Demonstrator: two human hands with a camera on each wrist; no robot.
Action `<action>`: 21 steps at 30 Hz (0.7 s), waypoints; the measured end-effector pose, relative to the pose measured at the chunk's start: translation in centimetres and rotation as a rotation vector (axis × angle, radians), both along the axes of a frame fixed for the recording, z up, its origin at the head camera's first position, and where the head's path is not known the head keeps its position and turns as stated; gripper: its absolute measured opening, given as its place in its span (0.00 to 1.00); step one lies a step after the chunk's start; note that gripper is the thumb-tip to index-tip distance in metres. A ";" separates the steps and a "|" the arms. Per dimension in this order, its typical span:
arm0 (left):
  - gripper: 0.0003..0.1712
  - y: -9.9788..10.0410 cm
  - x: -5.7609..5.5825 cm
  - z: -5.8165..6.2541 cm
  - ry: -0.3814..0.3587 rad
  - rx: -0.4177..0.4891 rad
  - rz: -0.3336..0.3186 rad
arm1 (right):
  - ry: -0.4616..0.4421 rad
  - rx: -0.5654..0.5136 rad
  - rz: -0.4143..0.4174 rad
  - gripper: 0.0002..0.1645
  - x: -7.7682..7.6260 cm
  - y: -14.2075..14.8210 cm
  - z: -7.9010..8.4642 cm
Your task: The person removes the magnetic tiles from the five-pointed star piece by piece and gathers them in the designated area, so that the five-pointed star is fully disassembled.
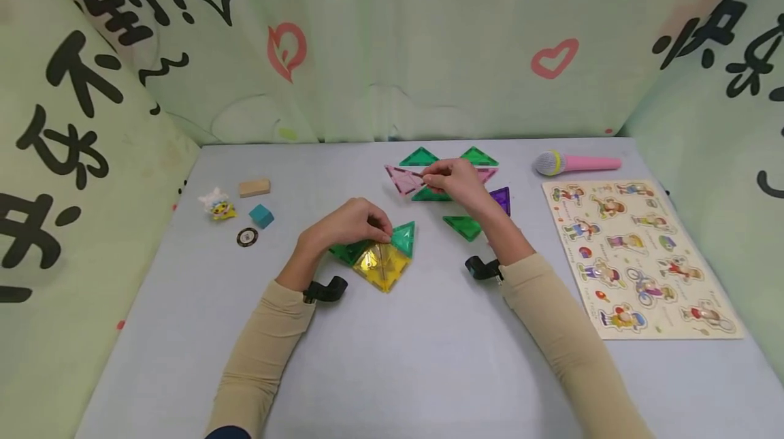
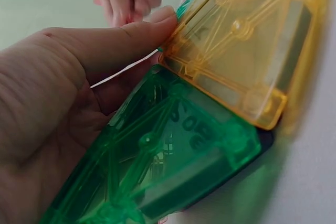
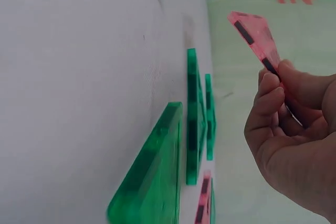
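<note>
My left hand [image 1: 354, 222] holds a joined group of see-through magnetic tiles on the table. Yellow triangular tiles [image 1: 384, 269] form its front, with a green tile [image 1: 403, 239] at the right and a darker green tile [image 2: 178, 135] at the left. In the left wrist view the thumb lies at the seam by the yellow tile, the other fingers partly hidden behind the green one. Raised over the loose tiles, my right hand [image 1: 456, 182] pinches a pink triangular tile [image 3: 257, 35] between thumb and fingers, its pointed end facing away from the palm.
Loose green tiles [image 1: 463, 226], a pink tile [image 1: 487, 174] and a purple tile [image 1: 502, 200] lie around the right hand. Rightward are a toy microphone [image 1: 588, 163] and a picture puzzle board [image 1: 637, 255]. A wooden block [image 1: 254, 187], blue cube [image 1: 261, 216], round disc [image 1: 248, 237] and figurine [image 1: 218, 206] sit left.
</note>
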State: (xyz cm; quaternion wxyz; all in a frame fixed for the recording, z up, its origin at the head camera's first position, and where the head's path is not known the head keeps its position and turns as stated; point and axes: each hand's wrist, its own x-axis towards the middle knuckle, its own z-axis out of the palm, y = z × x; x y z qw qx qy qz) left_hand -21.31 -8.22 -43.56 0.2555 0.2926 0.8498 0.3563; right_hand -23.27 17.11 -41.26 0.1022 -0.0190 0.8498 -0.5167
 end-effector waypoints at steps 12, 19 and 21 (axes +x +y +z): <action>0.02 0.1 0.0 0.1 -0.007 0.011 -0.004 | 0.036 0.271 0.049 0.14 -4.3 -2.7 -1.5; 0.02 0.1 0.1 0.3 -0.003 0.011 -0.007 | 0.081 0.276 -0.002 0.14 -4.1 -2.8 -1.7; 0.03 0.0 0.1 0.3 -0.007 0.012 -0.005 | 0.071 0.246 0.006 0.14 -3.6 -2.7 -1.7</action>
